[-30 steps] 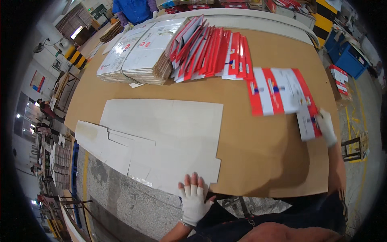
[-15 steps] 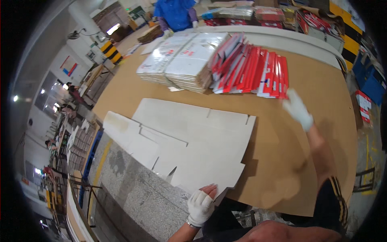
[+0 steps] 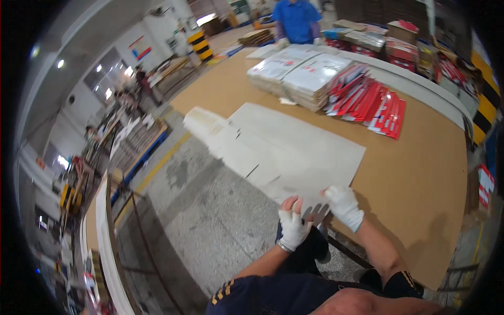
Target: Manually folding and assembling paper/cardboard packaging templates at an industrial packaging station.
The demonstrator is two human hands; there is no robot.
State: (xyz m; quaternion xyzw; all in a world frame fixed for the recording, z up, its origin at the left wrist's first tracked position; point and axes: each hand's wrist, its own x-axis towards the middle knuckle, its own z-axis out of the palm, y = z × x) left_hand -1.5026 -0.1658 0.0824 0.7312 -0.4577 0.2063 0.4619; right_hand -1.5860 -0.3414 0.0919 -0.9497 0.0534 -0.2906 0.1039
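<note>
Running down the left side of the frame is a workshop floor (image 3: 210,220) of grey concrete, with a yellow line (image 3: 157,170) across it and racks of stacked board (image 3: 128,149) at the middle left. Low at the left edge stands a long white panel (image 3: 107,247) on its side.

Just left of centre, a flat white cardboard sheet (image 3: 283,147) with cut flaps lies on the brown table (image 3: 420,184); its left flaps jut past the table edge over the floor. Its near corner sits at lower centre, where both hands meet it.

The left hand (image 3: 292,227), in a white glove with bare fingertips, is closed on that near corner of the cardboard sheet, fingers curled over the edge. Just to its right, the right hand (image 3: 344,206), also gloved in white, grips the same edge, thumb side up, the two hands close together but apart.

Above centre, near the top of the frame, piles of white flat packs (image 3: 302,73) rest on the table, and to their right a fanned row of red and white cartons (image 3: 373,100). Behind the piles, at the top, stands a person in a blue shirt (image 3: 296,18). Along the upper right, more boxes (image 3: 409,44) line the far edge, and a yellow and black striped post (image 3: 485,100) shows at the right rim.
</note>
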